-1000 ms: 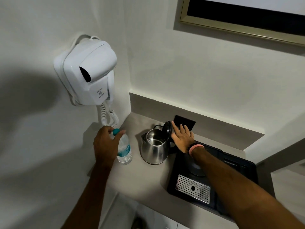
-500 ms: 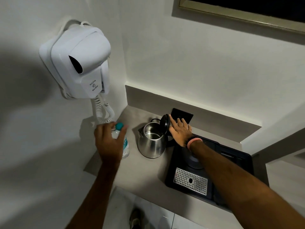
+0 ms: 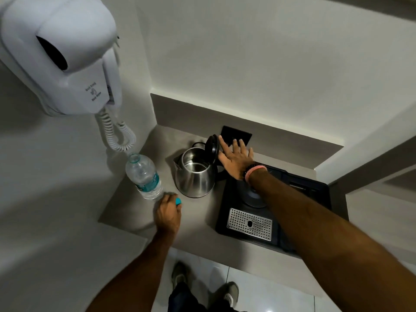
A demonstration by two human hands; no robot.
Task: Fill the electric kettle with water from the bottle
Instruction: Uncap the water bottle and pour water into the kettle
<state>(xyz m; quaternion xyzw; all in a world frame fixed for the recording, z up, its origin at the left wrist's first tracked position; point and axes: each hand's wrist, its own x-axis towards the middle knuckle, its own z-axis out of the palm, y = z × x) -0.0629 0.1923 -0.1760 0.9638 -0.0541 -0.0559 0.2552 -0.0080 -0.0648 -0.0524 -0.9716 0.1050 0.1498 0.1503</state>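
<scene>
A clear plastic water bottle (image 3: pixel 144 176) stands uncapped on the grey counter (image 3: pixel 198 219), left of a steel electric kettle (image 3: pixel 195 176). The kettle's black lid (image 3: pixel 212 147) is tipped up and the inside is visible. My left hand (image 3: pixel 168 213) rests on the counter just in front of the bottle, with its fingers closed around the teal bottle cap (image 3: pixel 178 201). My right hand (image 3: pixel 236 156) is flat and spread, with its fingers against the back of the raised lid.
A black tray (image 3: pixel 319 194) with the kettle base (image 3: pixel 253 199) and a perforated metal drip plate (image 3: pixel 249 224) lies right of the kettle. A white wall-mounted hair dryer (image 3: pixel 63 57) with a coiled cord (image 3: pixel 117 134) hangs above the bottle. A black wall socket (image 3: pixel 236 134) sits behind the kettle.
My left hand has taken the teal cap off the bottle and brought it down to the counter in front. The right hand stays at the kettle lid. The view tilted down.
</scene>
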